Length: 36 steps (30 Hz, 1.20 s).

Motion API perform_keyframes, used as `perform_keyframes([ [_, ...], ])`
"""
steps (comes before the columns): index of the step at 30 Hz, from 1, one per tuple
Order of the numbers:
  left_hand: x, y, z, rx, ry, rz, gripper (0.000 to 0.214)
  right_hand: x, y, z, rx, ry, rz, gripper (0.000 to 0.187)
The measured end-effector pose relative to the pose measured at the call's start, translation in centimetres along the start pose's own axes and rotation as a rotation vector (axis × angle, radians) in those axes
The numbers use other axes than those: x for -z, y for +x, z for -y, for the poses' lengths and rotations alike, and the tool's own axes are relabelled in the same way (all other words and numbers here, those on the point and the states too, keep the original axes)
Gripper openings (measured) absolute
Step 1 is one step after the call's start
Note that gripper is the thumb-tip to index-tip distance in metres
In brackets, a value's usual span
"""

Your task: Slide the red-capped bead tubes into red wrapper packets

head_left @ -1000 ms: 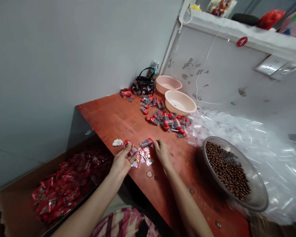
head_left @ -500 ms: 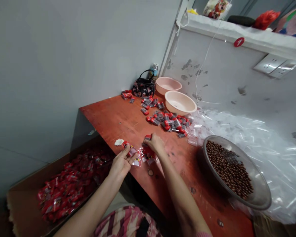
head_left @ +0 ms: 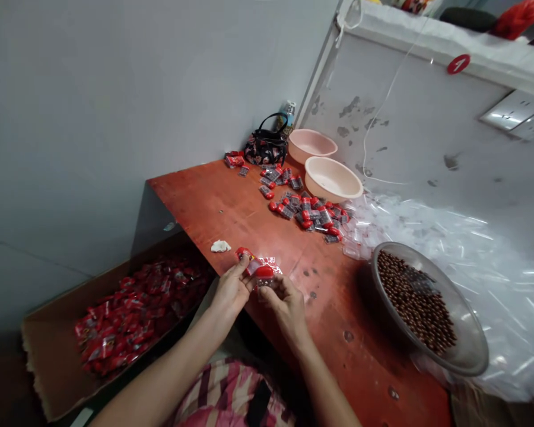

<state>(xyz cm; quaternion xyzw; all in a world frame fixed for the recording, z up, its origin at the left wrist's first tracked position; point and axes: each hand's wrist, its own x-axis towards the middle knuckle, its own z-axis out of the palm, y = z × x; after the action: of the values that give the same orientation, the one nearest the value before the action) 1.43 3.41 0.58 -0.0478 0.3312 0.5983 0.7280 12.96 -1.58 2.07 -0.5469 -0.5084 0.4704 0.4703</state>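
My left hand (head_left: 232,289) pinches a red printed packet (head_left: 247,258) with a clear part, between thumb and fingers over the table's near edge. Between finger and thumb of my right hand (head_left: 288,307) is a small clear box with a red cap (head_left: 264,275), dark balls showing inside. The box is close against the left fingers and the packet; whether any of it is inside the packet I cannot tell. Shiny clear and red film (head_left: 270,263) shows just behind the box. A crumpled white scrap (head_left: 221,245) lies on the table beyond my left hand.
On the red table (head_left: 196,201) lie several red-capped boxes (head_left: 311,212), two pale basins (head_left: 333,179) and a black flowered bag (head_left: 265,147). A metal bowl of brown balls (head_left: 416,302) stands right, before heaped clear plastic boxes (head_left: 480,267). A carton (head_left: 48,362) of red packets sits lower left.
My right hand has brought the red-capped box nearer to my body, up to the left hand. The left hand still holds the packet. The view has shifted slightly.
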Motion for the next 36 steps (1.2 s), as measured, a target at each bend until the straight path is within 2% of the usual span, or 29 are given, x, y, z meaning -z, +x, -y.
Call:
perform_keyframes([
  [5, -0.6, -1.0, 0.6, -0.014, 0.141, 0.103, 0.012, 0.3, -0.3, -0.1, 0.047, -0.073, 0.009, 0.022],
  [9, -0.8, -1.3, 0.4, -0.051, 0.305, 0.216, 0.018, 0.8, -0.2, -0.6, 0.048, -0.01, 0.03, 0.029],
  [14, -0.7, -1.2, 0.3, -0.055, 0.435, 0.334, 0.019, 0.9, -0.3, -1.1, 0.088, 0.005, -0.084, 0.034],
  [19, -0.3, -1.1, 0.8, -0.011, 0.508, 0.331, 0.021, 0.9, -0.1, -1.0, 0.117, 0.037, -0.092, 0.033],
  [25, -0.4, -0.9, 0.1, 0.057, 0.608, 0.415, 0.02, 1.6, 0.3, -1.0, -0.087, 0.335, -0.005, 0.04],
  [31, -0.3, -0.8, -0.2, 0.082, 0.656, 0.415, 0.019, 1.9, 0.1, -0.4, 0.02, 0.069, 0.021, 0.038],
  [36, 0.1, -1.1, -0.1, 0.105, 0.647, 0.453, 0.016, 2.3, 0.4, -0.6, -0.052, 0.207, 0.126, 0.04],
])
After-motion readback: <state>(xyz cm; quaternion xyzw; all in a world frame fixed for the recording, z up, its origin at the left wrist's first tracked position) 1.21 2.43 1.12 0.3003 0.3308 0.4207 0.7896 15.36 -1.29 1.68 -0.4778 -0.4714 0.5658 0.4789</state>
